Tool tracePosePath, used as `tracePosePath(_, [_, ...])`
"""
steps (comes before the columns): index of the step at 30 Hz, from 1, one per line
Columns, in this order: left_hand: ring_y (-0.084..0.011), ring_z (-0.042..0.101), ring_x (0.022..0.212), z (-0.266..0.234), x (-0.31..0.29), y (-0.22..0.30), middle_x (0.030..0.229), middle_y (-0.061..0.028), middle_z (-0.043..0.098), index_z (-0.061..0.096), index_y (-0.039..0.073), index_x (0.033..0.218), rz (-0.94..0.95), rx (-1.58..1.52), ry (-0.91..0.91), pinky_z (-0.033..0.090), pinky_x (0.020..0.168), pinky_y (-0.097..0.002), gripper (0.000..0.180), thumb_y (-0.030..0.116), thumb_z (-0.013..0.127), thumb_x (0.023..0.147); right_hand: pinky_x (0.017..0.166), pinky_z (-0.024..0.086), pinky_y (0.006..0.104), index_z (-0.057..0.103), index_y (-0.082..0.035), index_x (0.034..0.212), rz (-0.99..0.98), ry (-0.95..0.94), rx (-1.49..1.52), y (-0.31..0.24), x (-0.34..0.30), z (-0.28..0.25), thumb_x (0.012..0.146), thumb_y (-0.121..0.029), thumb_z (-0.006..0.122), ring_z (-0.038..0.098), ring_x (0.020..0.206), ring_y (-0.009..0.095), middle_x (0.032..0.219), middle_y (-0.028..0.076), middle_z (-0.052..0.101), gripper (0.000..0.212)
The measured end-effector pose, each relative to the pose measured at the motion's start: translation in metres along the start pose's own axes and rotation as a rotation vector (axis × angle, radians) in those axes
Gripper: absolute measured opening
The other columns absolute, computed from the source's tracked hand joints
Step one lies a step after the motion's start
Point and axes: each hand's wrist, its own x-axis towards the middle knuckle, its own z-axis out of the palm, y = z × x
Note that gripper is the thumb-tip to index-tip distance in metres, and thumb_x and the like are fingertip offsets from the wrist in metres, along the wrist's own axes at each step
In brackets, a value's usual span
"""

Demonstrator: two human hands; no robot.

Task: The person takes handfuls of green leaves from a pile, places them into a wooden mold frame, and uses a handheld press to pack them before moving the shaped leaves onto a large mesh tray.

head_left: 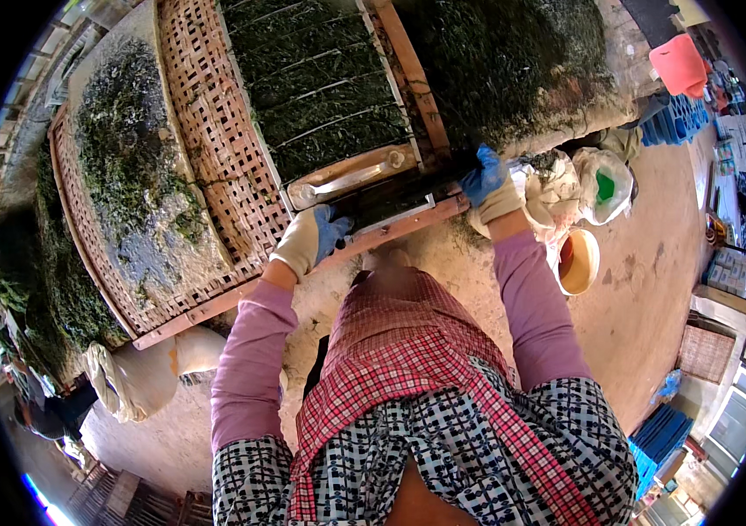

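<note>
My left hand (310, 240), in a white glove with blue fingers, is closed on the left end of a dark, flat, tray-like piece (381, 195) at the near edge. My right hand (490, 188), gloved the same way, grips its right end. What exactly this piece is, I cannot make out. Just beyond it lies a long frame (266, 162) filled with dark green, leafy or stringy matter (325, 79), crossed by several thin pale strips. A wooden bar (355, 175) with a pale handle-like strip spans the frame's near end.
A woven bamboo tray (206, 114) lies under the frame, with a wooden near rim (206, 317). Green matter covers a board (132, 158) at left and a pile (513, 61) at right. Sacks (601, 180), a pale bucket (579, 263) and a blue crate (675, 120) stand right.
</note>
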Motion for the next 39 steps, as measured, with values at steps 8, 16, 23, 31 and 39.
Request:
tracePosePath(8, [-0.0213,0.058,0.057,-0.005,-0.015,-0.003,0.067,-0.0117,0.065,0.069,-0.004,0.092,0.002,0.08,0.132,0.048,0.057,-0.037,0.031,0.027,0.065,0.095,0.092,0.056,0.0445,0.057,0.0,0.131,-0.011,0.074,-0.63,-0.067,0.02,-0.028,0.092,-0.018,0.062,0.066,0.104,0.033,0.123,0.014,0.066,0.043])
tracePosePath(16, [-0.012,0.053,0.053,-0.017,-0.037,0.004,0.062,-0.0038,0.061,0.068,-0.002,0.083,-0.083,-0.082,0.152,0.044,0.049,-0.0298,0.032,0.026,0.065,0.096,0.089,0.055,0.0389,0.062,-0.004,0.127,-0.21,-0.083,-1.855,-0.049,-0.046,0.029,0.093,-0.026,0.065,0.068,0.101,0.029,0.115,0.019,0.07,0.041])
tracePosePath(23, [-0.0114,0.05,0.056,-0.038,-0.047,0.033,0.068,-0.0012,0.06,0.068,0.0,0.089,-0.14,0.016,0.058,0.042,0.051,-0.0302,0.027,0.026,0.067,0.094,0.076,0.052,0.0295,0.064,0.002,0.111,-0.029,-0.592,-1.52,0.053,-0.034,0.064,0.098,-0.02,0.063,0.061,0.084,0.014,0.094,0.006,0.068,0.026])
tracePosePath(31, [-0.0189,0.061,0.081,-0.105,-0.079,0.014,0.1,-0.0111,0.072,0.067,-0.004,0.115,-0.168,0.391,0.117,0.051,0.078,-0.034,0.04,0.028,0.071,0.09,0.054,0.048,0.0268,0.066,-0.006,0.11,0.232,-0.467,-1.432,0.055,-0.025,0.07,0.096,-0.02,0.065,0.056,0.07,0.011,0.085,-0.002,0.062,0.019])
tracePosePath(39, [-0.0197,0.065,0.091,-0.053,-0.111,-0.055,0.098,-0.0087,0.068,0.067,0.009,0.118,0.033,0.279,1.167,0.056,0.075,-0.0312,0.028,0.02,0.061,0.093,0.057,0.047,0.0286,0.063,-0.004,0.119,0.32,-0.463,-1.532,0.046,-0.035,0.089,0.096,-0.022,0.064,0.056,0.071,0.011,0.095,0.001,0.066,0.03])
